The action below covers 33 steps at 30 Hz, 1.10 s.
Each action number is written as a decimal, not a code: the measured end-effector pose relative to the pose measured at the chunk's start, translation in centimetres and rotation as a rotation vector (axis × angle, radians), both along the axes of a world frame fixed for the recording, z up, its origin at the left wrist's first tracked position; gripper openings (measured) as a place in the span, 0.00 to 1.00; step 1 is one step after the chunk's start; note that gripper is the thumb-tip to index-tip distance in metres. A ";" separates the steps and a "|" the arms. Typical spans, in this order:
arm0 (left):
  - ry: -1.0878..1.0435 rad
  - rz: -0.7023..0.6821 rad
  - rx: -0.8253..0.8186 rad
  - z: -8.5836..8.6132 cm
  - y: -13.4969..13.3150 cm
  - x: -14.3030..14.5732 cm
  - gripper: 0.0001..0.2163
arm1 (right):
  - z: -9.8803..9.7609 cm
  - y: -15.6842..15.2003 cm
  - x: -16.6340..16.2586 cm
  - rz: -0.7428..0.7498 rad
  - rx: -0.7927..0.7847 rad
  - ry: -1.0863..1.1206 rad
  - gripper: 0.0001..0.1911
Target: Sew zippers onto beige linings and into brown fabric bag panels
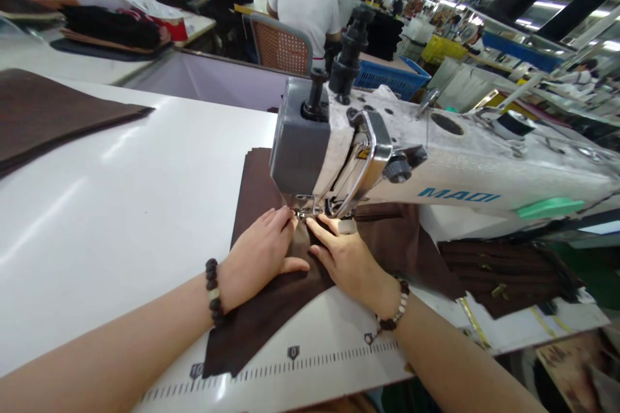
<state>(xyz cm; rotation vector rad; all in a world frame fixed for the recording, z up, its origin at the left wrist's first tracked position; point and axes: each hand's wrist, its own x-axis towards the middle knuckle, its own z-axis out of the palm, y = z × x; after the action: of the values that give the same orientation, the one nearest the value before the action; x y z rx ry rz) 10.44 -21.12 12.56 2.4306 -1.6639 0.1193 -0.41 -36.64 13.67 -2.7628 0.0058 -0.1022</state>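
Note:
Dark brown fabric (261,329) lies flat under the presser foot (310,211) of a sewing machine (407,161). My left hand (261,251) rests on it just left of the foot, fingers stretched forward and thumb out to the side. Close by on the right, my right hand (351,258) presses the fabric with its fingers extended, the tips beside the foot. A pale band wraps one of its fingers. The needle point is too small to make out between the fingertips.
Stacked brown pieces lie at the left (53,113), and brown pieces with zippers (504,274) at the right. A ruler scale (290,371) runs along the table's front edge. Beyond the machine sits a person in a white shirt (306,3), near a blue crate (394,76).

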 end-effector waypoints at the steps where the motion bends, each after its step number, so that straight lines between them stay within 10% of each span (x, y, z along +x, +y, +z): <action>1: 0.006 0.001 -0.007 0.0 0.0 0.0 0.31 | 0.0 -0.1 0.0 0.001 0.006 0.000 0.22; 33: 0.051 -0.053 -0.044 -0.1 0.5 0.1 0.26 | -0.1 0.0 0.2 -0.010 0.031 -0.036 0.22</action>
<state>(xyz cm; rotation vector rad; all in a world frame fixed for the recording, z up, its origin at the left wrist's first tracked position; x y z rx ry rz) 10.50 -20.66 12.47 2.3358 -1.6840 0.0848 -0.24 -36.67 13.55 -2.7296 0.0118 -0.1526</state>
